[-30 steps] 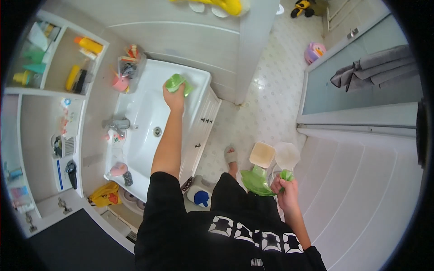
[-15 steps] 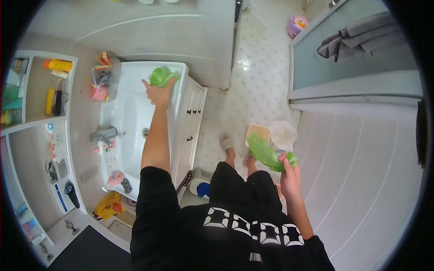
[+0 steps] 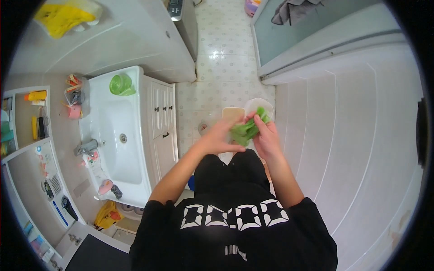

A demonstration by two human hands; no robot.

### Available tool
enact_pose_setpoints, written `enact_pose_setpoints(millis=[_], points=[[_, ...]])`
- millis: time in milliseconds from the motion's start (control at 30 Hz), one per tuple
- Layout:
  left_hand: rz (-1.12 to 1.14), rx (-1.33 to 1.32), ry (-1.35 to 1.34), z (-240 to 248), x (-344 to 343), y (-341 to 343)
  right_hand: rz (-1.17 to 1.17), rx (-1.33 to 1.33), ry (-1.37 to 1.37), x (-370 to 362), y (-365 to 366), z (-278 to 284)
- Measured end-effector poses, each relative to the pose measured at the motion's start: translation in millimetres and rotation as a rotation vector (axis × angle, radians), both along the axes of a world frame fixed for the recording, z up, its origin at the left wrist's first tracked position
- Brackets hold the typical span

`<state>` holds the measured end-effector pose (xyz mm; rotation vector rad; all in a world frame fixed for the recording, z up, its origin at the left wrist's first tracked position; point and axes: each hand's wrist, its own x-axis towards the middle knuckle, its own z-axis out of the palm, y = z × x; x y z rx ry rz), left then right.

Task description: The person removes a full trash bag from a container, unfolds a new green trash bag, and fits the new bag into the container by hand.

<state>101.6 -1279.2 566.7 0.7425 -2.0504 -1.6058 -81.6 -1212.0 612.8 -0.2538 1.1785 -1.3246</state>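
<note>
A crumpled, thin green plastic bag is gripped in my right hand, with fingers and thumb closed on its upper part. Close on the bag's left side is my left hand, slightly smeared by motion. Its thumb and fingers are spread apart, and whether they touch the bag is unclear. A roll of green bags lies on the far corner of the white washbasin, away from both hands. Below the hands, a beige bin and a white round bin stand on the floor.
A white cabinet supports the basin, which has a metal faucet. Open shelves holding toiletries line the left wall. To the right rises a pale panelled wall. A grey towel hangs beyond, near a glass door.
My left hand has left the bag roll on the basin and come over to the bag. My right hand has moved inward and left with the bag, which is now more bunched. The view has shifted.
</note>
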Motion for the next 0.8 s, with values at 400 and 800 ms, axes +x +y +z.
enact_pose_setpoints(millis=[400,800], points=[[0.451,0.738,0.111,12,-78,41,0.360,-0.019,0.374,-57,61,-9],[0.401,0.661,0.024,27,-72,24,0.109,0.020,0.260,-85,79,-18]])
